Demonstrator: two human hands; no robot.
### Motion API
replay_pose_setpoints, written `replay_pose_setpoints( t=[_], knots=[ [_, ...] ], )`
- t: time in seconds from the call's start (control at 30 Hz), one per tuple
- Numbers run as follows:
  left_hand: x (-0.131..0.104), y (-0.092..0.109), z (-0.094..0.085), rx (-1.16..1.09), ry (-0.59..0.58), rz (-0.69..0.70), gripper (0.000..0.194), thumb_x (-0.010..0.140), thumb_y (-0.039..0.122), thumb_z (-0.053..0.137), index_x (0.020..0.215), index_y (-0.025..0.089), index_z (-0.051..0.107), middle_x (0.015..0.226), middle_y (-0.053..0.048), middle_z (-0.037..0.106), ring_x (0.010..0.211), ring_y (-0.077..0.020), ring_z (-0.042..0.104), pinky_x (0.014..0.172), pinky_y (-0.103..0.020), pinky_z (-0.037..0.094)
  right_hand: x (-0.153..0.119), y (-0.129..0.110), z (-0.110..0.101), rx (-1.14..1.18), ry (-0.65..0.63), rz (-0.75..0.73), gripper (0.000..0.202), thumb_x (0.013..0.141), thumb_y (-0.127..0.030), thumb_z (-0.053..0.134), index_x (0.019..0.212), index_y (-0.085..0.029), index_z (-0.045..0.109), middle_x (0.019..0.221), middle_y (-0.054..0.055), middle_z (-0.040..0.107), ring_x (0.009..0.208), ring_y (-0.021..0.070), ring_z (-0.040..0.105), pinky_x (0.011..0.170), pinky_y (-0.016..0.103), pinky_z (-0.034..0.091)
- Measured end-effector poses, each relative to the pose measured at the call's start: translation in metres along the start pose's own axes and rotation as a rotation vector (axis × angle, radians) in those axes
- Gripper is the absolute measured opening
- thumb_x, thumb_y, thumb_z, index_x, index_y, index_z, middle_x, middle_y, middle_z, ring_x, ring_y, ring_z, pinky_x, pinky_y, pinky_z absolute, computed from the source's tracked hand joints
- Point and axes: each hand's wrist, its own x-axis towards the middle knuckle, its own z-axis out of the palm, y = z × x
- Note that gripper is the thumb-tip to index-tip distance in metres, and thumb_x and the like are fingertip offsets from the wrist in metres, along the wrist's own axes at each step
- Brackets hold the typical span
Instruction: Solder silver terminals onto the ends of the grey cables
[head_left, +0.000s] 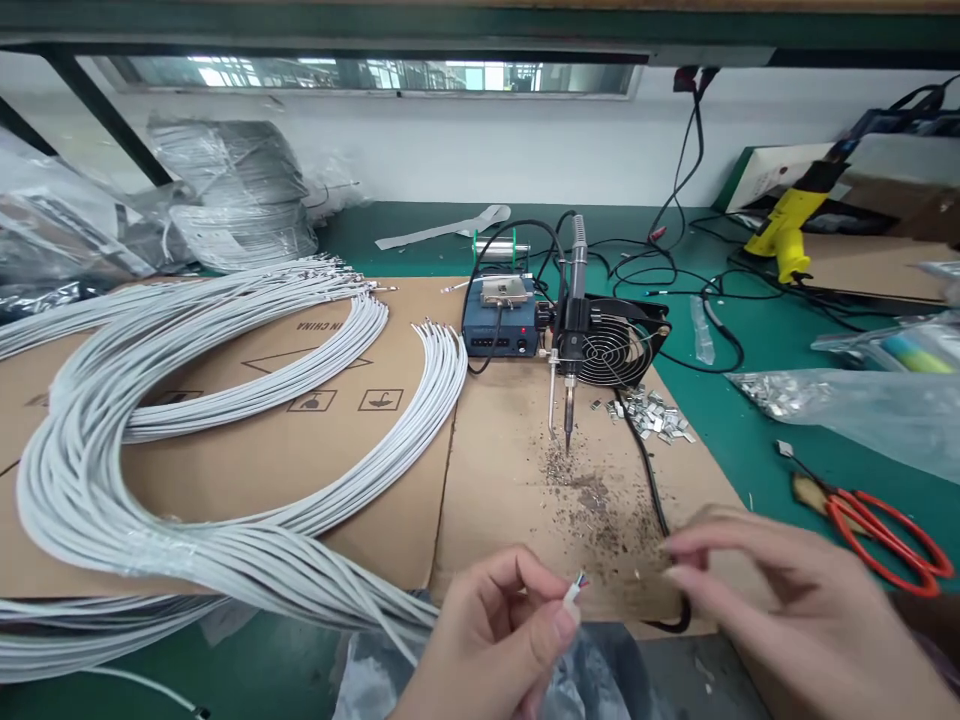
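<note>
My left hand point(499, 630) is closed in a pinch around the end of a white cable point(572, 592). A few thin coloured wires stick out of the cable's cut sheath, above my thumb. My right hand point(787, 600) is held out to the right, slightly blurred, its thumb and forefinger a little apart and nothing visible between them. Beyond my hands, a soldering iron point(570, 400) hangs tip down in a stand, next to a blue soldering station point(499, 328) with a lit red light. Small metal connector shells point(656, 415) lie in a pile to the right of its tip.
Bundled white cables point(97, 480) curve over the cardboard point(360, 470) at left. A fan point(619, 340) and a solder spool point(499, 247) stand behind. A black cord point(649, 480) crosses the board. Red-handled scissors point(892, 540), a bag of metal parts point(847, 400) and a yellow heat gun point(787, 225) lie right.
</note>
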Motion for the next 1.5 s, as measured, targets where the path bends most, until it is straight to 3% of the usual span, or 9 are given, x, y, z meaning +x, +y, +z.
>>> replay_pose_setpoints(
  t=[0.1,0.2,0.4,0.57,0.77,1.0,1.17,1.37,1.5],
  knots=[
    [-0.002,0.001,0.002,0.037,0.018,-0.002,0.042,0.060,0.045,0.073,0.066,0.014,0.046,0.041,0.010,0.037,0.032,0.0012,0.031,0.033,-0.011,0.021,0.012,-0.027,0.030,0.222,-0.274,0.128,0.003,0.072,-0.023,0.065,0.075,-0.022,0.065,0.064,-0.002,0.060,0.062,0.0133,0.058,0.057,0.022,0.047],
    [-0.003,-0.001,0.003,0.077,0.041,0.024,0.042,0.059,0.045,0.073,0.064,0.013,0.047,0.047,0.008,0.041,0.033,0.0015,0.033,0.034,-0.011,0.023,0.016,-0.037,0.039,0.341,-0.332,0.217,0.003,0.072,-0.021,0.063,0.070,-0.019,0.064,0.062,-0.002,0.058,0.061,0.0120,0.055,0.057,0.022,0.045],
    [0.000,-0.008,0.004,0.141,0.117,0.079,0.043,0.060,0.048,0.071,0.064,0.013,0.047,0.051,0.007,0.041,0.035,0.0005,0.036,0.036,-0.012,0.026,0.016,-0.039,0.039,0.395,-0.276,0.331,0.013,0.071,-0.021,0.061,0.059,-0.016,0.059,0.055,-0.002,0.055,0.053,0.0106,0.050,0.050,0.020,0.040],
    [0.001,-0.007,0.000,0.090,0.095,0.069,0.041,0.062,0.047,0.070,0.068,0.012,0.050,0.048,0.005,0.049,0.036,-0.0030,0.043,0.038,-0.014,0.033,0.012,-0.045,0.052,0.519,-0.068,0.373,0.019,0.070,-0.025,0.062,0.054,-0.016,0.057,0.052,-0.001,0.056,0.050,0.0105,0.048,0.048,0.021,0.037],
    [0.006,-0.010,-0.006,0.084,0.105,0.054,0.039,0.061,0.043,0.072,0.063,0.014,0.045,0.045,0.005,0.047,0.038,-0.0055,0.042,0.039,-0.017,0.039,0.006,-0.039,0.062,0.359,0.002,0.184,0.025,0.077,-0.025,0.057,0.055,-0.016,0.053,0.052,-0.002,0.050,0.051,0.0109,0.046,0.050,0.023,0.034],
    [0.007,-0.017,-0.004,0.576,0.311,0.413,0.018,0.073,0.024,0.062,0.059,0.014,0.057,0.056,0.002,0.044,0.048,-0.0077,0.042,0.047,-0.019,0.033,0.011,-0.035,0.048,0.197,-0.222,0.134,0.018,0.079,-0.018,0.054,0.061,-0.016,0.054,0.058,-0.002,0.052,0.056,0.0111,0.049,0.052,0.022,0.034],
    [0.006,-0.016,-0.002,0.755,0.356,0.618,0.016,0.074,0.018,0.059,0.059,0.014,0.060,0.052,0.002,0.040,0.046,-0.0071,0.038,0.047,-0.020,0.028,0.014,-0.035,0.048,0.299,-0.224,0.200,0.020,0.078,-0.020,0.055,0.059,-0.015,0.054,0.056,-0.001,0.051,0.054,0.0108,0.045,0.049,0.022,0.034],
    [0.006,-0.017,0.002,0.288,0.311,0.335,0.020,0.072,0.030,0.064,0.063,0.013,0.056,0.052,0.003,0.048,0.044,-0.0071,0.046,0.046,-0.018,0.036,0.011,-0.034,0.069,0.658,0.063,0.113,0.020,0.073,-0.014,0.063,0.054,-0.016,0.055,0.052,-0.003,0.046,0.049,0.0084,0.044,0.044,0.019,0.033],
    [0.005,-0.014,0.003,-0.040,0.158,0.140,0.031,0.065,0.038,0.071,0.065,0.012,0.054,0.042,0.002,0.054,0.039,-0.0063,0.049,0.044,-0.016,0.039,0.001,-0.041,0.099,1.237,0.133,0.243,0.010,0.077,-0.018,0.062,0.067,-0.021,0.060,0.061,-0.005,0.048,0.039,0.0041,0.049,0.035,0.015,0.034]
  ],
)
